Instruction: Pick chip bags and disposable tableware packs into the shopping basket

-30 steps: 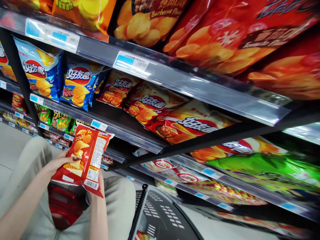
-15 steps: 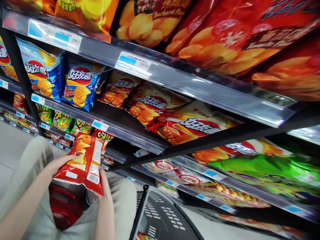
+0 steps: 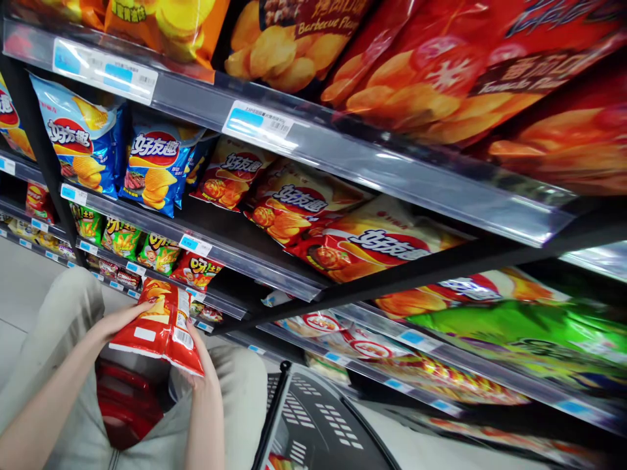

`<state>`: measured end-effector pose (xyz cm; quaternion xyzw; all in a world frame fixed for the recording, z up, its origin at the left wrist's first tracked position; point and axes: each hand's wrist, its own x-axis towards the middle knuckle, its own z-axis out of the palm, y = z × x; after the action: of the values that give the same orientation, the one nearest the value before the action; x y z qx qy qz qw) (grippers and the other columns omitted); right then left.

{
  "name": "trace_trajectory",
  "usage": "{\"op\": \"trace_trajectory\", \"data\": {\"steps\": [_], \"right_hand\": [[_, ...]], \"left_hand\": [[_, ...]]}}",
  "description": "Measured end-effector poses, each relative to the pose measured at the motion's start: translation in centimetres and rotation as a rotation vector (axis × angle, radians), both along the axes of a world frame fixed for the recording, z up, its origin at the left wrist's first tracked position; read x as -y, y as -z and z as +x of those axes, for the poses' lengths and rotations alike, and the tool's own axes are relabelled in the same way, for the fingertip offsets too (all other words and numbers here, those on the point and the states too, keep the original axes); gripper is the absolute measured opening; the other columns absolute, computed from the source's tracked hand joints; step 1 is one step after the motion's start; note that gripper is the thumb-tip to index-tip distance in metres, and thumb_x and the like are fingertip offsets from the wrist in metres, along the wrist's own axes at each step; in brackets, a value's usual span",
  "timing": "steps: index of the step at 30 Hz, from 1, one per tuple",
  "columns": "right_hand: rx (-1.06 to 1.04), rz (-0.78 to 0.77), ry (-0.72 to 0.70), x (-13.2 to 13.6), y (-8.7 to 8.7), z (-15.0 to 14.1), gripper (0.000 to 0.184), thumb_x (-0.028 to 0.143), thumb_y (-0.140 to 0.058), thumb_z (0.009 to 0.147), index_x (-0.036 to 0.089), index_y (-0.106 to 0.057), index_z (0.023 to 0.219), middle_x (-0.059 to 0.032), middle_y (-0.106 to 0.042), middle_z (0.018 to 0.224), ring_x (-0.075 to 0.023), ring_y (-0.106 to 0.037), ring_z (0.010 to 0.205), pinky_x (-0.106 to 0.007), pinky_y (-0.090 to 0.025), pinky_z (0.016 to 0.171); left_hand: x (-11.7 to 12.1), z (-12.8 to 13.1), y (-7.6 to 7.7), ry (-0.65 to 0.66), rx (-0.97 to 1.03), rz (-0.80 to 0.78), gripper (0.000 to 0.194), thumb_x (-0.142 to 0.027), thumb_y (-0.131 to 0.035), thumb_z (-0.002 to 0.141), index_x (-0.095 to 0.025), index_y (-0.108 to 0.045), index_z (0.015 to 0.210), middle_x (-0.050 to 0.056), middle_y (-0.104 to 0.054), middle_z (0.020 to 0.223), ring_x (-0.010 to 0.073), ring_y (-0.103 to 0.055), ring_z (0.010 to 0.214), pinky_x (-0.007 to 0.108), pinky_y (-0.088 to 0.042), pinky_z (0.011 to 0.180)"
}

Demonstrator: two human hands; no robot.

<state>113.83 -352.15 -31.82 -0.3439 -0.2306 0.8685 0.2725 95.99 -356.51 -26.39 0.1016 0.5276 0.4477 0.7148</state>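
I hold a red bag of potato chips (image 3: 159,323) in both hands, low at the left, above my lap. Its back panel with a barcode faces up and the bag lies tilted nearly flat. My left hand (image 3: 119,318) grips its left edge, fingers curled over the top. My right hand (image 3: 200,363) supports the right edge from below, thumb on the bag. Under the bag sits a red basket (image 3: 122,408) between my knees.
Sloping shelves (image 3: 343,153) packed with chip bags fill the view: blue bags (image 3: 157,170) at the left, red and yellow bags (image 3: 372,245) in the middle, green bags (image 3: 514,333) at the right. A black shopping basket (image 3: 313,427) stands at the bottom centre.
Both hands have lowered the red chip bag and tipped it flatter. More of the lower-shelf bags behind it now show.
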Motion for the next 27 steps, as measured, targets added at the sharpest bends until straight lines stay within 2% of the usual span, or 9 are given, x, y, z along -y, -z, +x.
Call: {"op": "trace_trajectory", "data": {"steps": [4, 7, 10, 13, 16, 21, 24, 27], "right_hand": [[0.003, 0.032, 0.013, 0.1, -0.1, 0.0, 0.044, 0.054, -0.058, 0.079, 0.018, -0.068, 0.102, -0.0108, -0.071, 0.102, -0.0301, -0.067, 0.097, -0.048, -0.055, 0.076], [0.022, 0.092, 0.11, 0.0, -0.2, 0.2, 0.045, 0.048, -0.066, 0.074, 0.018, -0.066, 0.107, -0.0099, -0.071, 0.103, -0.0308, -0.066, 0.098, -0.049, -0.053, 0.084], [0.046, 0.147, 0.218, 0.1, -0.3, 0.5, 0.058, 0.037, -0.075, 0.065, 0.022, -0.059, 0.119, -0.0052, -0.07, 0.105, -0.03, -0.064, 0.103, -0.049, -0.049, 0.092], [0.049, 0.208, 0.267, 0.2, -0.2, 0.8, 0.07, 0.033, -0.076, 0.06, 0.026, -0.054, 0.126, -0.0045, -0.065, 0.118, -0.0314, -0.058, 0.114, -0.05, -0.048, 0.094], [0.008, 0.293, 0.255, 0.4, -0.3, 1.0, 0.076, 0.036, -0.077, 0.06, 0.027, -0.049, 0.131, -0.0061, -0.053, 0.134, -0.0331, -0.05, 0.122, -0.052, -0.045, 0.096], [-0.038, 0.398, 0.186, 0.3, -0.5, 1.2, 0.098, 0.037, -0.084, 0.053, 0.027, -0.037, 0.138, -0.008, -0.043, 0.143, -0.0336, -0.042, 0.129, -0.053, -0.039, 0.102], [-0.034, 0.401, 0.186, 0.3, -0.2, 1.3, 0.104, 0.033, -0.088, 0.046, 0.029, -0.037, 0.137, -0.0083, -0.046, 0.14, -0.0337, -0.044, 0.127, -0.052, -0.041, 0.101], [-0.035, 0.423, 0.214, 0.3, 0.3, 1.4, 0.103, 0.031, -0.089, 0.043, 0.03, -0.04, 0.134, -0.0071, -0.052, 0.134, -0.0336, -0.045, 0.126, -0.051, -0.041, 0.101]], "left_hand": [[0.1, 0.0, 0.0, -0.005, -0.02, 0.019, 0.043, -0.042, -0.067, 0.075, -0.013, -0.066, 0.107, 0.009, -0.077, 0.087, 0.023, -0.072, 0.077, 0.03, -0.055, 0.071], [0.2, 0.0, -0.2, -0.063, -0.102, 0.042, 0.054, -0.04, -0.071, 0.072, -0.014, -0.059, 0.118, 0.009, -0.076, 0.088, 0.0237, -0.072, 0.077, 0.031, -0.055, 0.07], [0.2, 0.2, -0.4, -0.119, -0.166, 0.084, 0.064, -0.037, -0.076, 0.067, -0.019, -0.054, 0.125, 0.007, -0.076, 0.087, 0.0232, -0.072, 0.073, 0.03, -0.055, 0.067], [0.1, 0.4, -0.6, -0.109, -0.134, 0.204, 0.081, -0.035, -0.08, 0.062, -0.024, -0.044, 0.134, 0.007, -0.075, 0.098, 0.0254, -0.072, 0.076, 0.033, -0.055, 0.069], [0.2, 0.5, -0.6, -0.07, -0.113, 0.315, 0.091, -0.031, -0.083, 0.056, -0.024, -0.04, 0.136, 0.011, -0.07, 0.111, 0.0305, -0.07, 0.089, 0.038, -0.055, 0.075], [0.2, 0.3, -0.4, -0.051, -0.13, 0.438, 0.094, -0.023, -0.084, 0.053, -0.021, -0.04, 0.136, 0.014, -0.064, 0.122, 0.0352, -0.061, 0.109, 0.042, -0.053, 0.086], [0.2, 0.2, -0.3, -0.045, -0.148, 0.492, 0.095, -0.025, -0.086, 0.049, -0.019, -0.042, 0.133, 0.014, -0.064, 0.121, 0.0365, -0.059, 0.112, 0.044, -0.053, 0.087], [0.2, 0.3, -0.4, -0.054, -0.158, 0.514, 0.09, -0.025, -0.087, 0.047, -0.017, -0.045, 0.126, 0.016, -0.062, 0.123, 0.0375, -0.056, 0.116, 0.044, -0.052, 0.089]]}}
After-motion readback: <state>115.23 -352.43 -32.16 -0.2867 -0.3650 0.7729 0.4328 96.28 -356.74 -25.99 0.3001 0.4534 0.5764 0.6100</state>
